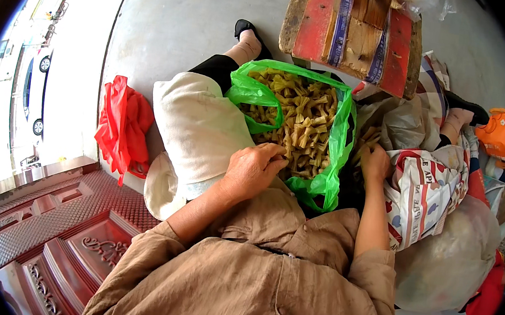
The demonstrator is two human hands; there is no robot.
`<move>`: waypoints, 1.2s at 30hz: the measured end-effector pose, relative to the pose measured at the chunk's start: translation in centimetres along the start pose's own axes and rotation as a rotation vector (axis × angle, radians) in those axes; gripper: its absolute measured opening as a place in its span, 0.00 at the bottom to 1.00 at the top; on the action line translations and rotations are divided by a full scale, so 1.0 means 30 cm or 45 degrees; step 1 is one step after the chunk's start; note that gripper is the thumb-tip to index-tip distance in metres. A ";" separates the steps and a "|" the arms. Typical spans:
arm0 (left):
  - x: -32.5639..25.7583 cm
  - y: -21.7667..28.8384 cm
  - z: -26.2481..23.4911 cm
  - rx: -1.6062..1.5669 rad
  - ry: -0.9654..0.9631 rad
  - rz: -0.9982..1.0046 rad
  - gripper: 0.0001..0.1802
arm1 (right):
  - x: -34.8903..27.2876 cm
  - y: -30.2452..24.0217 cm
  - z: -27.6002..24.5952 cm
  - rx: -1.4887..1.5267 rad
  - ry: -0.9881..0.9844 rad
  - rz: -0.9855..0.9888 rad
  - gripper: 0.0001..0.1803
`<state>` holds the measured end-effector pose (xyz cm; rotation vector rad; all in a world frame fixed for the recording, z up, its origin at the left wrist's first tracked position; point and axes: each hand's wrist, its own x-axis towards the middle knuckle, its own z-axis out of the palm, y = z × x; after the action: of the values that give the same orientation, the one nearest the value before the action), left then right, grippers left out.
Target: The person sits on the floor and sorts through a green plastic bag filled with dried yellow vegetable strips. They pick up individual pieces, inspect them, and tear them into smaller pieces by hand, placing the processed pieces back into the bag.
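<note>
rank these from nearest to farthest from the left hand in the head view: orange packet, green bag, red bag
1. Green bag: nearest, right at the left hand, between the person's legs.
2. Red bag: off to the left, on the floor.
3. Orange packet: farthest, at the far right.

Left forearm (204,204) is angled inward; left hand (256,165) is held back uppermost, fingers curled rightward. Right forearm (374,221) is extended almost straight forward; right hand (375,163) is held well apart from the left, fingers bent, tips partly hidden. Left foot (249,39) and right foot (464,115) are set wide apart.
</note>
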<state>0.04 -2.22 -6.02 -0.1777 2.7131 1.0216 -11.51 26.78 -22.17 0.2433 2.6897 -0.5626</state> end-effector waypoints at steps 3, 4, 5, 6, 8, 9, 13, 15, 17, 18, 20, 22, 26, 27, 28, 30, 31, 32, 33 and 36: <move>-0.009 -0.005 -0.017 -0.196 -0.050 -0.125 0.14 | -0.062 -0.019 -0.060 -0.143 0.034 -0.043 0.18; -0.014 -0.009 -0.016 -0.197 -0.050 -0.091 0.14 | -0.082 -0.030 -0.074 -0.218 0.042 -0.060 0.17; -0.019 -0.014 -0.011 -0.199 -0.049 -0.057 0.14 | -0.100 -0.043 -0.091 -0.287 0.059 -0.060 0.16; -0.019 -0.011 -0.013 -0.195 -0.045 -0.018 0.14 | -0.107 -0.043 -0.102 -0.270 0.117 -0.121 0.15; -0.027 0.009 -0.018 -0.177 -0.058 0.053 0.14 | -0.118 -0.033 -0.115 -0.241 0.231 -0.248 0.14; -0.032 0.018 -0.024 -0.162 -0.058 0.084 0.14 | -0.129 -0.033 -0.125 -0.204 0.360 -0.381 0.14; -0.064 0.026 -0.039 -0.403 -0.176 -0.010 0.14 | -0.140 -0.040 -0.137 1.065 0.146 -0.172 0.15; -0.079 0.023 -0.039 -0.514 -0.201 -0.079 0.13 | -0.109 -0.002 -0.101 1.145 0.165 0.054 0.15; -0.101 0.025 -0.048 -0.513 -0.169 -0.064 0.13 | -0.063 0.059 -0.039 1.058 0.234 0.104 0.14; -0.109 0.028 -0.051 -0.509 -0.159 -0.056 0.13 | -0.050 0.068 -0.026 0.926 0.257 0.008 0.14; -0.129 0.027 -0.062 -0.525 -0.181 -0.049 0.15 | -0.006 0.079 -0.009 0.659 0.303 -0.180 0.15; -0.153 0.014 -0.067 -0.492 -0.177 -0.053 0.15 | 0.015 0.035 -0.002 0.318 0.288 -0.154 0.18; -0.171 0.027 -0.089 -0.385 -0.130 -0.032 0.15 | 0.037 -0.010 0.008 -0.061 0.099 0.135 0.25; -0.180 0.034 -0.095 -0.369 -0.128 -0.038 0.15 | 0.021 -0.026 0.015 -0.074 0.059 0.125 0.25; -0.182 0.031 -0.097 -0.355 -0.139 -0.040 0.15 | 0.008 -0.040 0.017 -0.086 0.019 0.116 0.26; -0.187 0.023 -0.097 -0.334 -0.169 -0.045 0.15 | 0.002 -0.033 0.005 -0.044 0.057 0.084 0.23; -0.187 0.014 -0.090 -0.355 -0.167 -0.066 0.15 | 0.015 -0.004 -0.001 -0.026 0.066 0.072 0.22; -0.183 0.002 -0.082 -0.376 -0.167 -0.085 0.15 | 0.024 0.026 -0.006 -0.009 0.076 0.063 0.22; -0.175 -0.005 -0.076 -0.401 -0.158 -0.102 0.14 | 0.013 0.035 -0.017 0.010 0.263 -0.102 0.19; -0.139 -0.011 -0.069 -0.447 -0.166 -0.058 0.14 | -0.033 0.046 -0.085 1.547 0.006 -0.002 0.16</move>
<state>3.76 -3.71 -3.62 -0.2230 2.3846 1.4357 -11.10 28.98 -20.10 0.5293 1.9810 -2.0957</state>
